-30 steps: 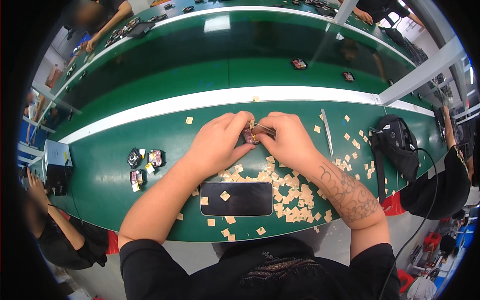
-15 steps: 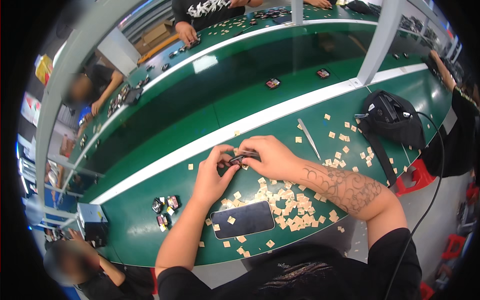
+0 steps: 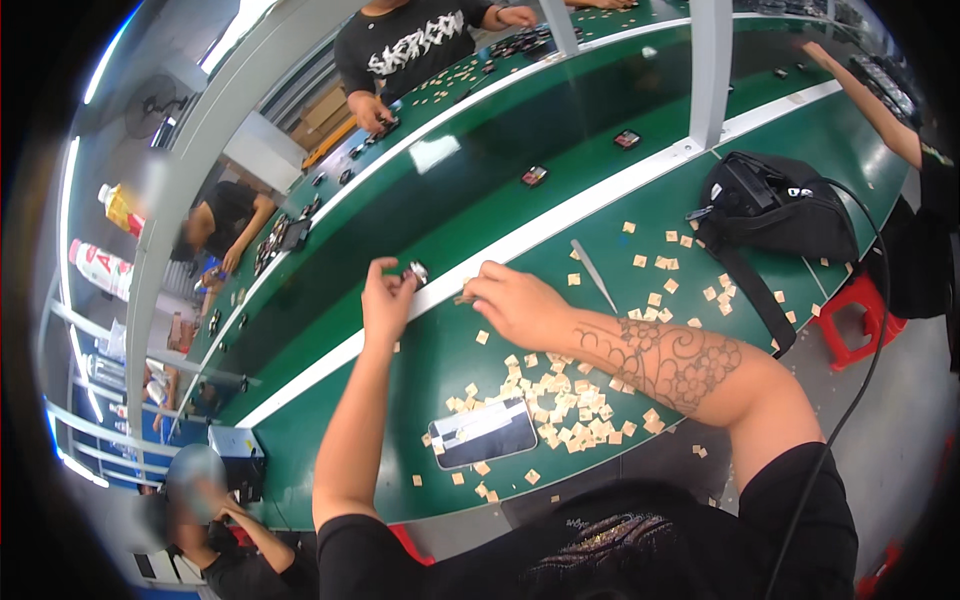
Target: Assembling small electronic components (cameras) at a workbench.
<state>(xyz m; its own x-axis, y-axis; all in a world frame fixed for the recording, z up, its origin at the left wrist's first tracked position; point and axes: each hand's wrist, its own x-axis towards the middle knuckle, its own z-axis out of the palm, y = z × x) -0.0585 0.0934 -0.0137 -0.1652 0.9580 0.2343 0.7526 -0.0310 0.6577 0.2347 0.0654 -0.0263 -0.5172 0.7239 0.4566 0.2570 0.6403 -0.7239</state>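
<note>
Small dark part [image 3: 417, 271], shiny, roughly square, pinched at fingertips of left hand [image 3: 385, 300], raised above white stripe [image 3: 520, 243] on green belt [image 3: 430, 350]. Right hand [image 3: 515, 300] just beside it, apart, fingers curled around thin tan sliver [image 3: 463, 297]; grip detail too small to tell. Nearest body: flat dark phone [image 3: 482, 433], glossy, face up, among scattered tan square chips [image 3: 570, 400], matte, cardboard-like. Thin metal tweezers [image 3: 593, 274] lying right of hands. Black fabric bag [image 3: 775, 208] with strap further right. Farther out: more small dark parts [image 3: 533, 176] on far green lane, other persons' hands working there.
</note>
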